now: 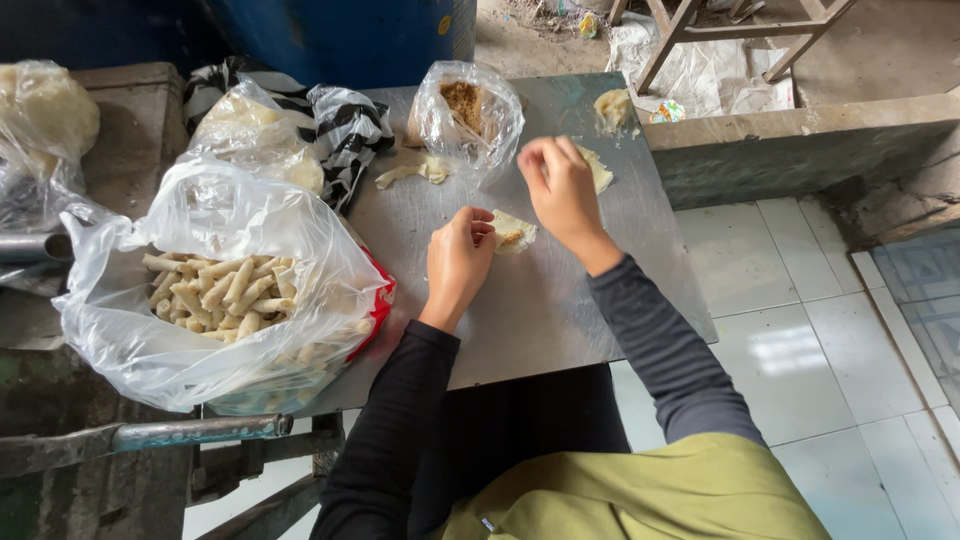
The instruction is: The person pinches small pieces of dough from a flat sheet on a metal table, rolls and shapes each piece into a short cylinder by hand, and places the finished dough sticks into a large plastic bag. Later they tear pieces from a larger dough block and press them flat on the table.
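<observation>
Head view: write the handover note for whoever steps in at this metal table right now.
Left hand: fingers curled, holding the edge of the pale, partly filled dough wrapper flat on the grey metal table.
Right hand: raised above the table, fingertips pinched together; whether they grip anything cannot be told.
Supplies: clear plastic bag of brown filling at the far edge; another pale wrapper sheet beside the right hand.
Done: many pale finished rolls piled in the large clear plastic bag on the left.
Left: the wrapper under the left hand is not yet rolled shut.
</observation>
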A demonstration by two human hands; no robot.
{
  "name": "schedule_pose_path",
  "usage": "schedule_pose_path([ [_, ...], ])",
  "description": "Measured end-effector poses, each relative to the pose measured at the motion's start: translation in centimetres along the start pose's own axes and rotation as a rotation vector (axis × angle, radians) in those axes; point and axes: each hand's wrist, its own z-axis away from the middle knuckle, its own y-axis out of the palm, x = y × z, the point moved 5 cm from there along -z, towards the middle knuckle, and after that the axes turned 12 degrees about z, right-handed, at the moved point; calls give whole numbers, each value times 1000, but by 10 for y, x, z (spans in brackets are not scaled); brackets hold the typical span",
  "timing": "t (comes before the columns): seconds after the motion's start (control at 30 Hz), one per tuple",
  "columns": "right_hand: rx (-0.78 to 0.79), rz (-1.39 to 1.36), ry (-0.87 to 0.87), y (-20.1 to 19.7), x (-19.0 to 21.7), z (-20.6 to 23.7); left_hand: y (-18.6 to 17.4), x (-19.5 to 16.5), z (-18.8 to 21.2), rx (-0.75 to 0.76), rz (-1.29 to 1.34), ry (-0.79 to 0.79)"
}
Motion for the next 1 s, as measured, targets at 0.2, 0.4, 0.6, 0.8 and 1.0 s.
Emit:
schedule_pose_path([
  [0.2, 221, 173, 7, -13, -12, 60, 13, -7, 1, -23, -8, 81],
  [0.4, 218, 88, 43, -10, -13, 66, 21, -11, 5, -31, -121, 184],
  [0.6, 293, -242, 101, -8, -2, 69, 24, -15, 6, 20, -203, 278],
  [0.8, 282, -149, -125, -9, 16, 68, 10, -13, 5, 176, -184, 315],
  [1.0, 291, -139, -168, -5, 8, 72, 16, -12, 4, 174, -314, 439],
])
